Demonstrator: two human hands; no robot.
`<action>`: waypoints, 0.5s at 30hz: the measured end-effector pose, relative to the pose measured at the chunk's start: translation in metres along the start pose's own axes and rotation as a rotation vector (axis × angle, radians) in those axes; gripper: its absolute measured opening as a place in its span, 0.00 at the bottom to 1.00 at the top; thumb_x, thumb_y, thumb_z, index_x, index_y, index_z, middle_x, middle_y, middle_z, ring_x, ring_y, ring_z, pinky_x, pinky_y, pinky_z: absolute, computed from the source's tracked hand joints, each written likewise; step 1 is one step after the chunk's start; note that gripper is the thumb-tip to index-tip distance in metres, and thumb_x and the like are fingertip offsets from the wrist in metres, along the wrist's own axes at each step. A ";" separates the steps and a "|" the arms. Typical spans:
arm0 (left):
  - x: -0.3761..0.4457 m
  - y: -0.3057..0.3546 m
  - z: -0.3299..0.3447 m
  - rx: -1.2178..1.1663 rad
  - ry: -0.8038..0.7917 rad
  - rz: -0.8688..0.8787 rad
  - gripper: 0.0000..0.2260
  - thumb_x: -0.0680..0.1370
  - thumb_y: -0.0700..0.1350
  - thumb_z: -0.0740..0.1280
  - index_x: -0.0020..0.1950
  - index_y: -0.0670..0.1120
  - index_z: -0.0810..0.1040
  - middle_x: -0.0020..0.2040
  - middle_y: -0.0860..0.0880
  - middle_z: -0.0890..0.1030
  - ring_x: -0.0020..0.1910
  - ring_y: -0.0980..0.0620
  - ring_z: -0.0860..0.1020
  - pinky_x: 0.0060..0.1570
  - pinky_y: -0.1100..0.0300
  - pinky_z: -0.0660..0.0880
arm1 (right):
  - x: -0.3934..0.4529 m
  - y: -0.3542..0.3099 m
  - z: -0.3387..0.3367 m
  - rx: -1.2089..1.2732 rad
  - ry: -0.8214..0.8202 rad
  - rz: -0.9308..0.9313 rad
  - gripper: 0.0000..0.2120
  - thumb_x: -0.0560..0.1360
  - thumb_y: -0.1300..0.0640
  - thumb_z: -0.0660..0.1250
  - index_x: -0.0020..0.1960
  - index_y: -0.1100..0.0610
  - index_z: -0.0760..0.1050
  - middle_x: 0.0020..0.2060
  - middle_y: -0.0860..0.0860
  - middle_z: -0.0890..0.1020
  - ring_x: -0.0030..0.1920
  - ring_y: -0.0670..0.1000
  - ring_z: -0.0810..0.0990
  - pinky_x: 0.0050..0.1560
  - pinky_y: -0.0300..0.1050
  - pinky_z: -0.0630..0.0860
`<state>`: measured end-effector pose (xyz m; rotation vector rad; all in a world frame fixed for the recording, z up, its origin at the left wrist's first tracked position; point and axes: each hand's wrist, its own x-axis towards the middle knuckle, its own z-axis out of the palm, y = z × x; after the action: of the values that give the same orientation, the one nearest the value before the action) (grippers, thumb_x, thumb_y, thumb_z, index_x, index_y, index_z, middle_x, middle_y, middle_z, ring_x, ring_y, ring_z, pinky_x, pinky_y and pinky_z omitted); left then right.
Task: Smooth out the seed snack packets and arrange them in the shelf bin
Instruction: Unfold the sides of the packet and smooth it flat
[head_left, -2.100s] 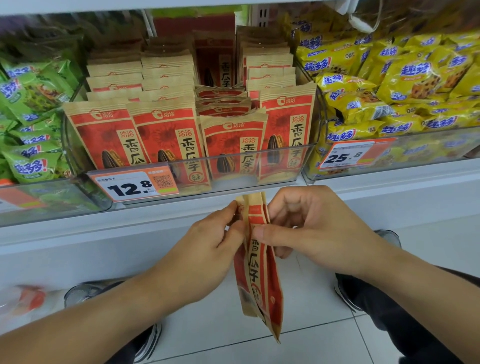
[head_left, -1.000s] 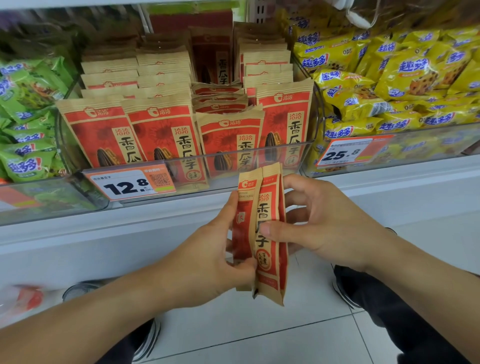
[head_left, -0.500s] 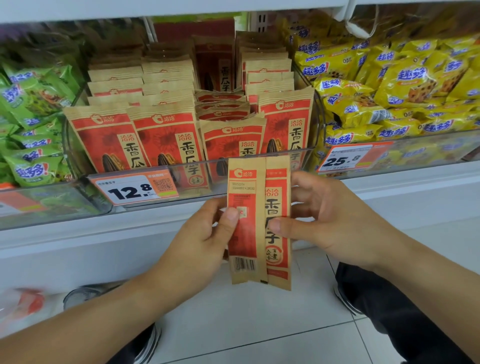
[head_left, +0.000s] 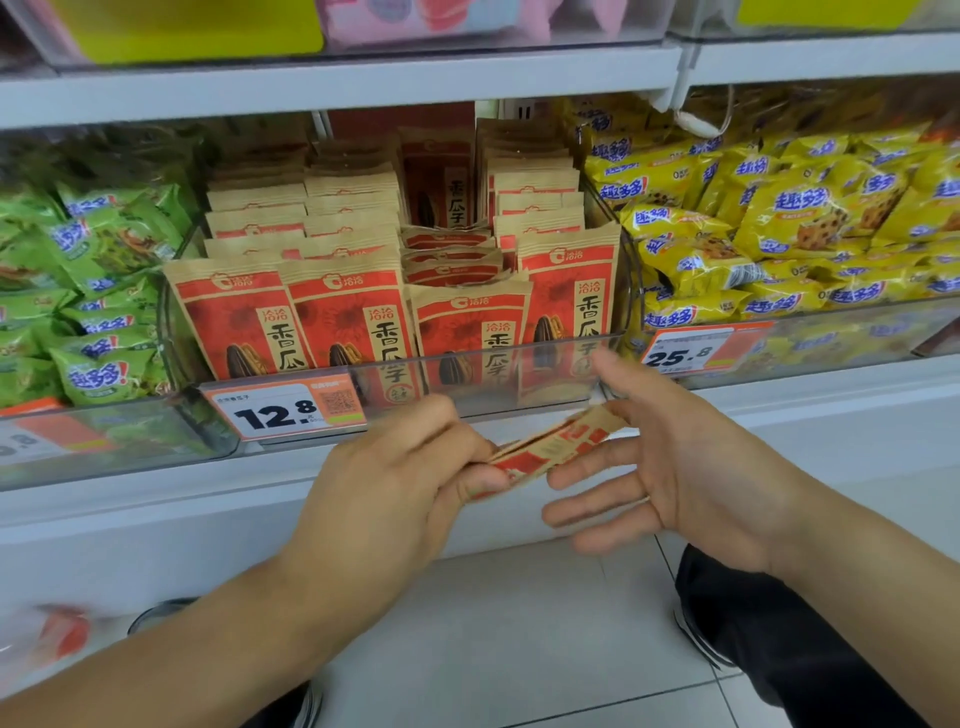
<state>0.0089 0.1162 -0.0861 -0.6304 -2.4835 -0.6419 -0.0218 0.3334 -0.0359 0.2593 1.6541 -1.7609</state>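
Note:
A red and brown seed packet lies almost flat and edge-on between my hands, just below the shelf bin's front. My left hand pinches its near end between thumb and fingers. My right hand is spread with straight fingers beside the packet's far end, the palm facing left; whether it touches the packet is unclear. The clear plastic shelf bin holds rows of the same packets standing upright, with a lower, slumped row third from the left.
Green snack bags fill the bin to the left and yellow bags the bin to the right. Price tags 12.8 and 25.8 hang on the bin fronts. A shelf runs overhead; tiled floor lies below.
The packet was held upright by both hands; now it is tipped nearly flat. My right hand has let go and spread open. The view has tilted upward.

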 end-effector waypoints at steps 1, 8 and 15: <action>0.000 0.000 0.000 0.028 0.002 0.045 0.14 0.79 0.54 0.63 0.45 0.46 0.82 0.39 0.51 0.75 0.35 0.52 0.72 0.32 0.55 0.72 | -0.001 0.001 0.001 0.035 -0.004 -0.022 0.25 0.67 0.42 0.70 0.56 0.60 0.79 0.48 0.66 0.83 0.45 0.65 0.86 0.36 0.53 0.84; 0.002 0.008 -0.012 -0.055 0.007 0.030 0.18 0.80 0.55 0.62 0.62 0.44 0.79 0.58 0.50 0.76 0.58 0.51 0.75 0.59 0.58 0.71 | -0.023 -0.008 -0.013 -0.067 0.099 -0.336 0.21 0.63 0.66 0.71 0.57 0.61 0.80 0.47 0.57 0.87 0.44 0.56 0.87 0.41 0.45 0.84; 0.014 -0.011 -0.033 0.019 0.168 -0.112 0.20 0.77 0.43 0.63 0.69 0.41 0.73 0.65 0.46 0.71 0.65 0.47 0.71 0.70 0.62 0.62 | -0.039 -0.045 -0.002 -0.300 0.569 -1.260 0.07 0.76 0.60 0.71 0.51 0.50 0.80 0.42 0.39 0.86 0.43 0.43 0.85 0.47 0.37 0.80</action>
<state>0.0035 0.0942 -0.0558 -0.4144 -2.3775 -0.6835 -0.0206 0.3464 0.0220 -0.6331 2.8148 -2.3359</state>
